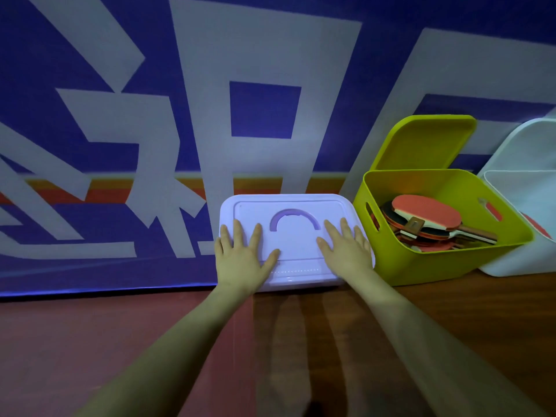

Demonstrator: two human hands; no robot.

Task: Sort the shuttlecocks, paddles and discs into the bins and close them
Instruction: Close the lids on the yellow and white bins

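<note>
A lilac bin stands on the floor at centre with its lid (293,206) on top, a curved purple handle recess in the lid. My left hand (243,254) lies flat on the lid's left part, and my right hand (346,248) lies flat on its right part, fingers spread. To the right stands a lime green bin (445,260), uncovered, holding several red and black paddles (427,221). Its green lid (424,142) leans against the wall behind it. At the far right stands a white bin (523,260) with its white lid (529,145) propped behind it and something red inside.
A blue banner (120,145) with large pale characters and an orange stripe rises just behind the bins. The floor is reddish at left (90,341) and brown wood at right (481,311).
</note>
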